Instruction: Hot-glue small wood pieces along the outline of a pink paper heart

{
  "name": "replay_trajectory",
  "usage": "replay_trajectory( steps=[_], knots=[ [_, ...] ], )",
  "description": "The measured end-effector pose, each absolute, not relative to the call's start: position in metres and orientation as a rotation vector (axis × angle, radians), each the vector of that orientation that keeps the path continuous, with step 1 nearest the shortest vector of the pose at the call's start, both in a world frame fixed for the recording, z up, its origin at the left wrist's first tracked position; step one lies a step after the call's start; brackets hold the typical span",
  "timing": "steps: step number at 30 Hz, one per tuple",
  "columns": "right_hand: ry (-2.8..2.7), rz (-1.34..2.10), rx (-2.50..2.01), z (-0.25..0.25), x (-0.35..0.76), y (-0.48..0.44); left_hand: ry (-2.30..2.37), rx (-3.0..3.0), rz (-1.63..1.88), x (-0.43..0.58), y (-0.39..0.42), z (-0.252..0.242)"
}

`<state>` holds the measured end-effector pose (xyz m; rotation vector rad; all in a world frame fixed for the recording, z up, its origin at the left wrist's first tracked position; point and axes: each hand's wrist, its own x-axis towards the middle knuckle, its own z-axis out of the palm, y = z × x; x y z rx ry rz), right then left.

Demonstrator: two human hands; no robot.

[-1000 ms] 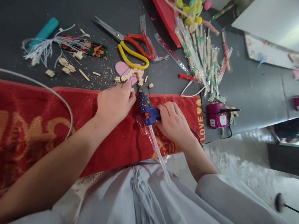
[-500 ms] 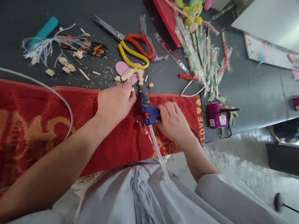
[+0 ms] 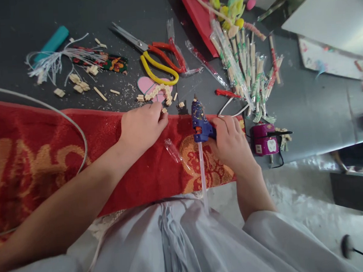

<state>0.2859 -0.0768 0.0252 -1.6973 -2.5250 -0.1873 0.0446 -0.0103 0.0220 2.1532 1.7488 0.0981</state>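
My right hand [image 3: 232, 140] is wrapped round the handle of a blue glue gun [image 3: 200, 123]. A long clear glue stick [image 3: 203, 171] sticks out of its back end, and its nozzle points away from me. In my left hand [image 3: 146, 123], thumb and fingers pinch a small wooden piece [image 3: 164, 111] at the towel's far edge. Just beyond lies a curved chain of small wooden pieces [image 3: 160, 89], resting over a pink heart-shaped card [image 3: 146, 85].
Scissors [image 3: 148, 48] with red and yellow handles lie behind the card. Wrapped sticks [image 3: 244, 63] are heaped at the back right, near a purple power socket [image 3: 264, 139]. A red towel [image 3: 135, 175] covers the table's front. White strings [image 3: 58, 57] lie at left.
My right hand has drawn the glue gun to the right, away from the wooden pieces. My left hand stays nearly in place, still pinching the small piece.
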Motion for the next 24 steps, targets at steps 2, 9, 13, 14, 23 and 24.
replay_trajectory(
  steps=[2,9,13,14,23,24],
  knots=[
    [-2.512,-0.194,-1.783,0.024,0.291,-0.072,1.750,2.149,0.102,0.046,-0.010,0.022],
    [-2.604,0.069,-1.843,0.036,0.310,-0.061,1.769,2.165,0.136,0.048,-0.009,0.020],
    [-2.677,0.230,-1.793,0.068,0.302,-0.041,1.792,2.223,0.127,0.051,-0.010,0.015],
    [-2.704,0.214,-1.798,0.076,0.295,-0.033,1.802,2.234,0.119,0.051,-0.010,0.014],
    [-3.031,0.086,-1.681,0.092,0.236,0.044,1.833,2.251,0.017,0.056,-0.005,0.015],
    [-3.043,0.103,-1.678,0.090,0.235,0.049,1.837,2.253,0.022,0.056,-0.005,0.015]
  ],
)
